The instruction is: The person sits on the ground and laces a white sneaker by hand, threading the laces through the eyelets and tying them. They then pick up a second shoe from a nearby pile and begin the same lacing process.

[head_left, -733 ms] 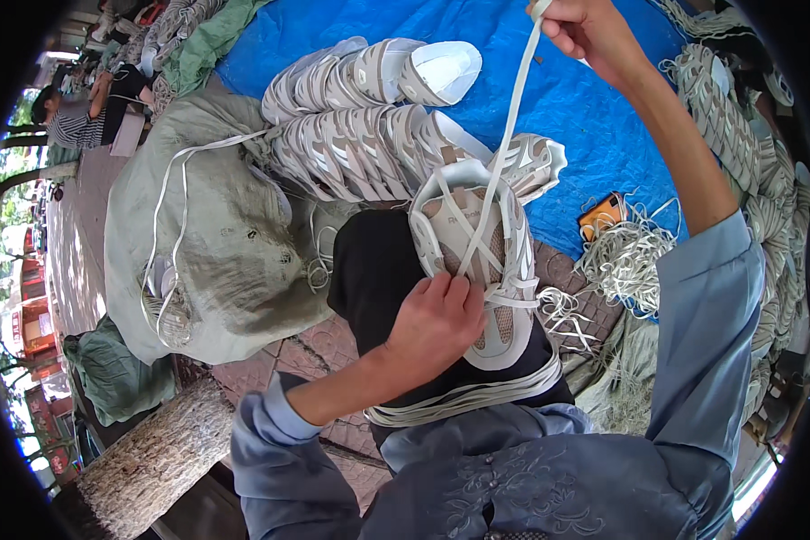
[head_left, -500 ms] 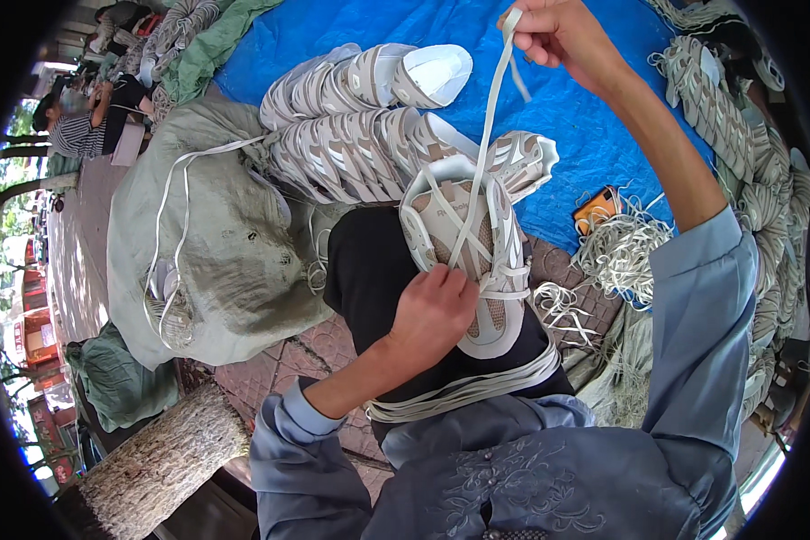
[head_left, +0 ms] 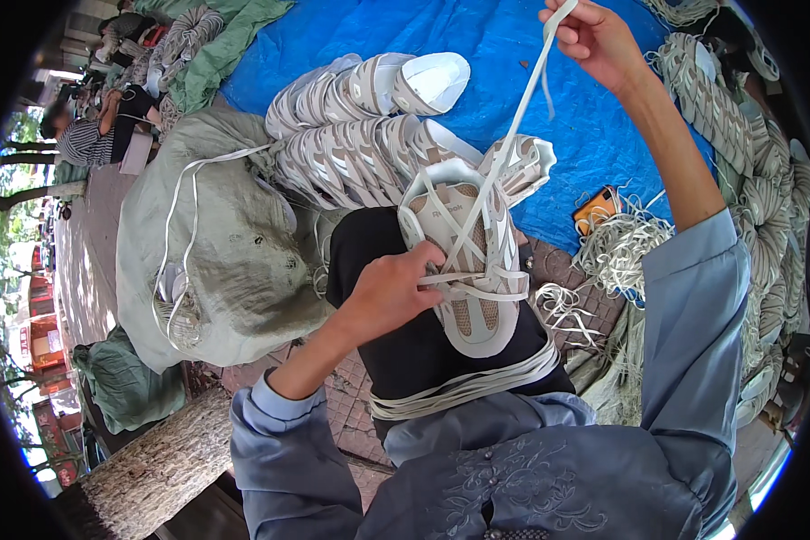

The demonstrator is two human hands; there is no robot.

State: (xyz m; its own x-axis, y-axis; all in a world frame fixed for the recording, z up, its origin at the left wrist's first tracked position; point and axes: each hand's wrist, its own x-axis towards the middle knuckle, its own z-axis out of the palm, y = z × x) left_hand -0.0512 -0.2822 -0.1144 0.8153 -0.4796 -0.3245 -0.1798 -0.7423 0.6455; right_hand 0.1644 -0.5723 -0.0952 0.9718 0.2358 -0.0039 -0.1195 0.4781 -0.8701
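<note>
A beige and white shoe upper [head_left: 487,310] rests toe toward me on my black-clad thigh. A flat off-white shoelace [head_left: 519,117] crosses its eyelets and rises taut to my right hand [head_left: 594,40], which pinches it high at the far right. A short loose end dangles beside that strand. At the left edge of the upper is my left hand [head_left: 387,290], closed, thumb and forefinger around a crosswise stretch of lace near the lower eyelets. Its other fingertips are hidden.
Nested rows of shoe uppers [head_left: 337,162] lie on a blue tarp [head_left: 567,162]. A tangled lace pile [head_left: 628,250] sits right, beside an orange object [head_left: 597,211]. A grey-green sack [head_left: 234,261] bulges left. More laces [head_left: 477,389] loop around my thigh. A person [head_left: 94,130] sits far left.
My left hand has moved left from the middle of the upper to its left edge. My right hand has shifted slightly right, still holding the lace taut.
</note>
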